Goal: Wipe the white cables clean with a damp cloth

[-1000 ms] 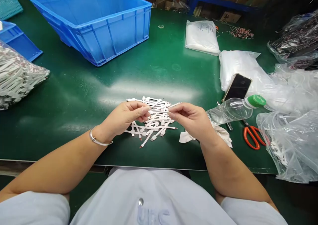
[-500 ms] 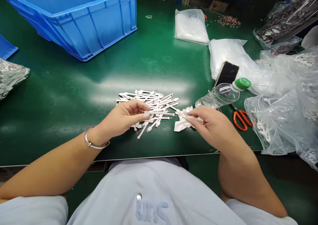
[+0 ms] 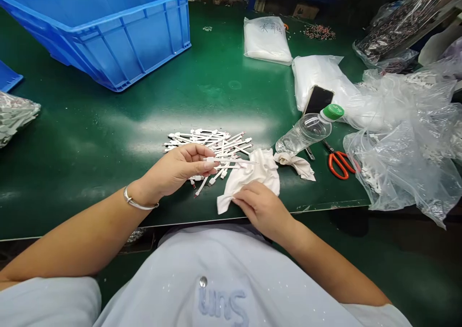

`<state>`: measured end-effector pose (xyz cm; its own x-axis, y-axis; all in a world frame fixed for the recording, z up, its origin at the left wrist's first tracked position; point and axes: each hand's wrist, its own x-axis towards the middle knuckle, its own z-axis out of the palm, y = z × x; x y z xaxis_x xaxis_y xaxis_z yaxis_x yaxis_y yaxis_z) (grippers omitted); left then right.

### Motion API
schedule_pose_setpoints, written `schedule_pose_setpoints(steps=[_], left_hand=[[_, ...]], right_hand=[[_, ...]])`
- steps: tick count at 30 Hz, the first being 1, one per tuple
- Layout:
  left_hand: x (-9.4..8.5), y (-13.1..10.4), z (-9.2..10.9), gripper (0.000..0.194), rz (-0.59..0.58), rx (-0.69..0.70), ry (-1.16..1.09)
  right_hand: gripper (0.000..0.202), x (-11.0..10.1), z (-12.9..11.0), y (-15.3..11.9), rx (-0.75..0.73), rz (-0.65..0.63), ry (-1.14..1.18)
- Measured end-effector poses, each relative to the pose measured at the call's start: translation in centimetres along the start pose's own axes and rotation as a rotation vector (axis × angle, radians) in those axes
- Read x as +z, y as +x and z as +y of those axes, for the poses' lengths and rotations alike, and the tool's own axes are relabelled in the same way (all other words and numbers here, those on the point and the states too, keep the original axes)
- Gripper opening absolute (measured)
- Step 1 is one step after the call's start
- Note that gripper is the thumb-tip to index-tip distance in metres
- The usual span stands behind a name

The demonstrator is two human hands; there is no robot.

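Between thumb and fingers, my left hand (image 3: 180,168) pinches a short white cable (image 3: 234,161) by its connector end. The cable's free end points right, above a white cloth (image 3: 254,170). My right hand (image 3: 265,209) is closed on the near edge of that cloth, which lies spread on the table. Behind my left hand is a loose pile of similar short white cables (image 3: 205,137), some showing reddish tips. A second crumpled white cloth (image 3: 298,164) lies to the right, by a clear bottle with a green cap (image 3: 303,132).
At the back left stands a blue crate (image 3: 137,38). Orange-handled pliers (image 3: 341,164), a phone (image 3: 317,99) and clear plastic bags (image 3: 407,158) lie on the right. White packets (image 3: 267,41) are farther back. A bag of parts (image 3: 16,115) sits at the left edge.
My right hand has moved left and nearer to me, drawing the white cloth out flat under the cable. My left hand still holds the cable. The view has shifted slightly.
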<state>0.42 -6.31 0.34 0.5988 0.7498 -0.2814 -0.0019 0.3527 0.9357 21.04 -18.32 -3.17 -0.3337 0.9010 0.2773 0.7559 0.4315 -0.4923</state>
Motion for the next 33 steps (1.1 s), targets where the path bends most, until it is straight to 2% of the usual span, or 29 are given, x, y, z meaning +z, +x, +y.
schedule_pose_setpoints(steps=[2, 5, 8, 9, 11, 13, 15, 18, 22, 25, 28, 31, 33], left_hand=[[0.3, 0.0, -0.2, 0.034, -0.021, 0.002, 0.019], [1.3, 0.0, -1.1, 0.032, -0.050, 0.046, 0.132], [2.4, 0.2, -2.6, 0.019, -0.072, 0.236, 0.525], [2.6, 0.2, -3.1, 0.015, -0.092, 0.320, 0.698], [2.8, 0.4, -3.8, 0.011, -0.144, 0.456, 0.989], [2.6, 0.5, -4.3, 0.011, -0.184, 0.530, 1.129], [2.3, 0.5, -4.4, 0.016, -0.206, 0.550, 1.160], [1.9, 0.4, -4.3, 0.020, -0.229, 0.558, 1.138], [1.8, 0.4, -3.8, 0.017, -0.240, 0.559, 1.129], [1.9, 0.5, -3.6, 0.016, -0.246, 0.560, 1.142], [1.9, 0.6, -3.6, 0.015, -0.244, 0.544, 1.141], [1.7, 0.7, -3.6, 0.017, -0.233, 0.531, 1.107], [1.5, 0.7, -3.5, 0.018, -0.225, 0.526, 1.077]], right_hand=[[0.016, 0.0, -1.3, 0.3, -0.070, -0.060, 0.177], [0.018, -1.8, -2.4, 0.3, -0.119, -0.197, 0.451], [0.013, -4.9, -1.4, -0.2, 0.020, -0.205, 0.483], [0.015, -5.7, -0.6, -0.3, 0.108, -0.155, 0.414], [0.018, -6.7, 1.7, -0.4, 0.296, 0.092, 0.177], [0.017, -6.5, 4.3, -0.1, 0.409, 0.267, -0.127], [0.016, -5.5, 6.7, 0.4, 0.411, 0.302, -0.329], [0.017, -4.0, 8.7, 0.8, 0.433, 0.240, -0.465], [0.013, -3.9, 9.1, 0.2, 0.467, 0.221, -0.485], [0.013, -4.4, 9.2, -0.8, 0.459, 0.321, -0.478], [0.024, -4.4, 9.8, -1.7, 0.489, 0.411, -0.540], [0.022, -4.5, 10.4, -2.4, 0.502, 0.364, -0.504], [0.021, -5.0, 10.4, -2.7, 0.499, 0.382, -0.463]])
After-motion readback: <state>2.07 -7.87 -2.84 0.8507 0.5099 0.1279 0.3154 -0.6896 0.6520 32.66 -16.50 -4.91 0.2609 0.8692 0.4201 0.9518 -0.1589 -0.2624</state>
